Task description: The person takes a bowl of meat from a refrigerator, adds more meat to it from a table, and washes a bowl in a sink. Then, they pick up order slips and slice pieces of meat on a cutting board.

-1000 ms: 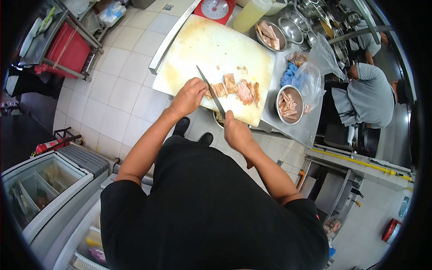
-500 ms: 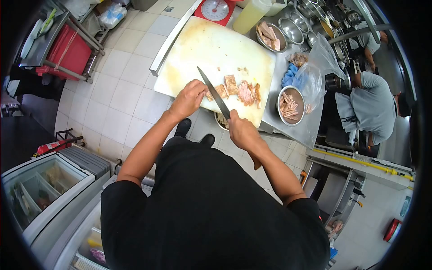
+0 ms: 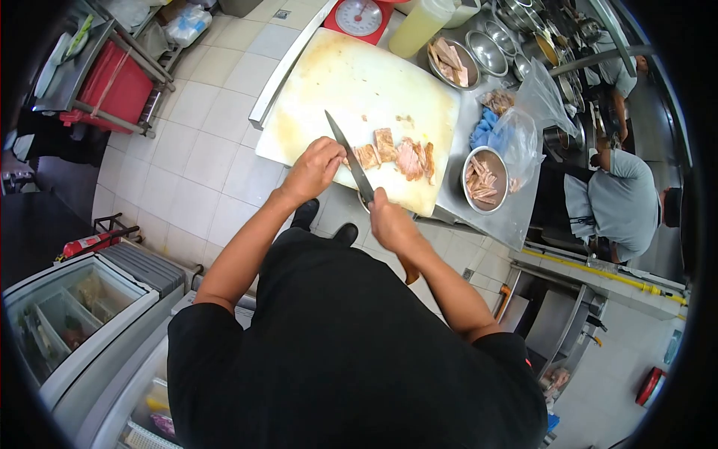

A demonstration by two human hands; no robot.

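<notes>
My right hand [image 3: 393, 222] is wrapped round the handle of a long kitchen knife [image 3: 348, 154]. Its blade slants up and left over the front edge of a white cutting board [image 3: 340, 78]. Close to the blade's left side is my left hand [image 3: 314, 168], fingers curled together; whatever they pinch is hidden. Just right of the blade lies a browned chunk of meat [image 3: 366, 156]. Beyond it on the board are another meat chunk [image 3: 384, 144] and a pile of pinkish sliced meat [image 3: 410, 160].
To the right stand a bowl of meat strips [image 3: 485, 180] and a clear plastic bag [image 3: 516, 138]. A bowl of larger meat pieces [image 3: 452, 63], a bottle of yellowish liquid [image 3: 421, 28] and a red scale [image 3: 359, 16] line the back. A co-worker in grey [image 3: 621, 202] bends at the far right.
My right hand and the knife have shifted slightly left and toward me, the blade now left of the nearest chunk. My left hand has moved slightly. The co-worker at right has shifted.
</notes>
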